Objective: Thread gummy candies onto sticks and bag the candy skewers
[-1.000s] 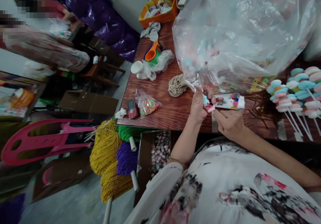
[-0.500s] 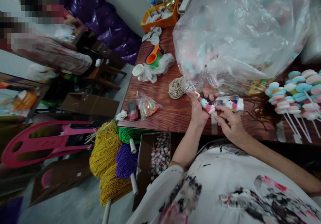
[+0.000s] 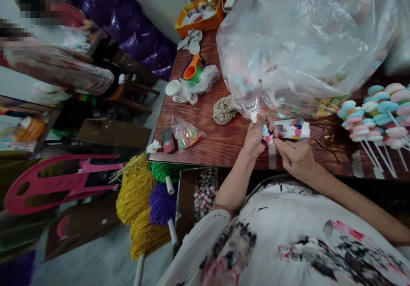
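My left hand (image 3: 255, 138) is closed around a small pink, white and pale-blue candy-like piece (image 3: 267, 137), its fingers curled over the upper part. The lower end of the piece shows below the fingers, and its stick, if any, is hidden. Close to that end is my right hand (image 3: 296, 155), its index finger stretched out to the piece and its thumb apart below. Just behind the hands lies a clear pack with coloured dots (image 3: 293, 129). Several pastel skewers of stacked discs on white sticks (image 3: 361, 123) lie at the right of the table.
A large clear plastic bag (image 3: 297, 42) of pastel pieces covers the back of the wooden table (image 3: 205, 145). Left of it are a cord coil (image 3: 224, 110), a small bag of bright pieces (image 3: 187, 135) and an orange tray (image 3: 200, 19). Yellow cord bundles (image 3: 136, 192) stand beside the table.
My left fingers have closed further over the piece, which was more exposed before. My right hand has gone from pinching at its lower end to a stretched index finger. The view has shifted slightly.
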### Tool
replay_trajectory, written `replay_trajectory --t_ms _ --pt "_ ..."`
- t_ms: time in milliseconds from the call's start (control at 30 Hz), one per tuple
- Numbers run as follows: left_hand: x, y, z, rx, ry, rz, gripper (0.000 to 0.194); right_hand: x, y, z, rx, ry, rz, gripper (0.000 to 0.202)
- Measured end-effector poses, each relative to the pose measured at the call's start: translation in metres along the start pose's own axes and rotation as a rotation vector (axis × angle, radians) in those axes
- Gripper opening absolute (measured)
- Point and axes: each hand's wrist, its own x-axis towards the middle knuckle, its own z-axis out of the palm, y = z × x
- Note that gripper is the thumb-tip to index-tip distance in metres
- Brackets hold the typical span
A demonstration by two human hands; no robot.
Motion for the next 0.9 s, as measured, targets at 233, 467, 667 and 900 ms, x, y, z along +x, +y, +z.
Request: replay_trajectory --t_ms 233,467,667,900 --pt "-0.004 -0.012 0.008 -0.285 0.061 0.071 0.041 0.005 0.001 0.000 0.176 0.177 0.163 0.030" --pt "-0.009 -0.019 0.009 -0.227 0.022 0.088 0.033 0.007 0.000 0.003 0.429 0.141 0.374 0.014" --pt "-0.009 -0.021 -0.003 -0.184 -0.003 -0.078 0.041 0.013 0.002 0.004 0.842 -0.063 0.456 0.018" --pt "-0.014 -0.033 0.006 -0.216 -0.033 -0.135 0.044 0.015 0.000 0.009 0.791 0.086 0.551 0.020"
